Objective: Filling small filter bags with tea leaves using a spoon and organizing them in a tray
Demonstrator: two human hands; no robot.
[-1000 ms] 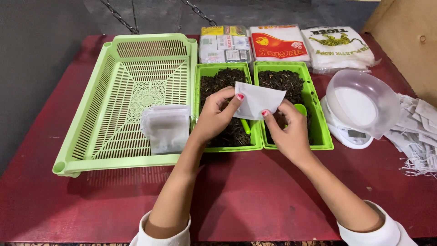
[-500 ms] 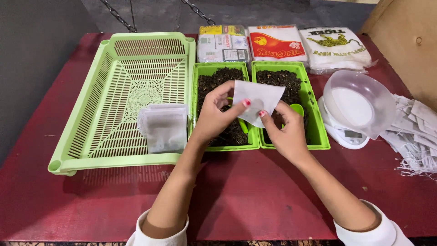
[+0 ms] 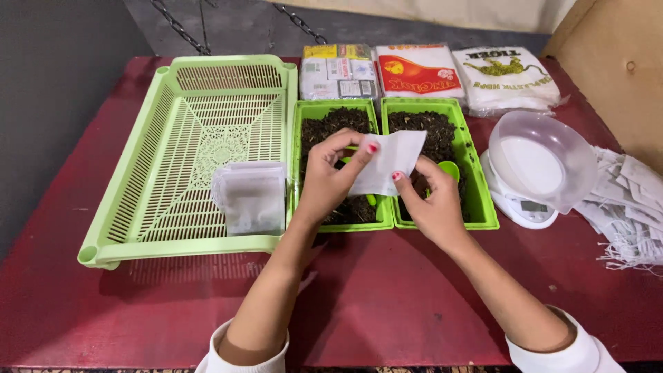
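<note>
While both hands meet over the middle of the table, the scene reads like this:

Paper bag: a small white bag (image 3: pixel 385 162) is held in the air above the two green tubs, well clear of the table (image 3: pixel 387 304).

Left hand: the left hand (image 3: pixel 330 178) pinches the bag's left edge, thumb on the near face and fingers curled behind it.

Right hand: the right hand (image 3: pixel 431 204) pinches the bag's lower right edge between thumb and forefinger; the other fingers are loosely curled below.

Long axis: the bag runs left to right and tilts up toward the far right, so its free corner points away from both grips.

Nearer hand: the two hands sit about equally close, one at each end; I cannot tell whether the bag's mouth is open.

Left tub: the green tub (image 3: pixel 334 166) of dark loose tea lies straight below the left hand.

Right tub: a second tub (image 3: pixel 442 162) of the same dark tea holds a green scoop (image 3: pixel 447 170), just beside the right hand.

Basket: the large green basket (image 3: pixel 186 148) on the left holds a stack of filled bags (image 3: pixel 250 197) at its near right corner.

Scale: a white scale with a clear bowl (image 3: pixel 535 166) stands to the right, near a heap of empty bags (image 3: pixel 632 204).

Far edge: three packets (image 3: pixel 418 71) lie in a row.
</note>
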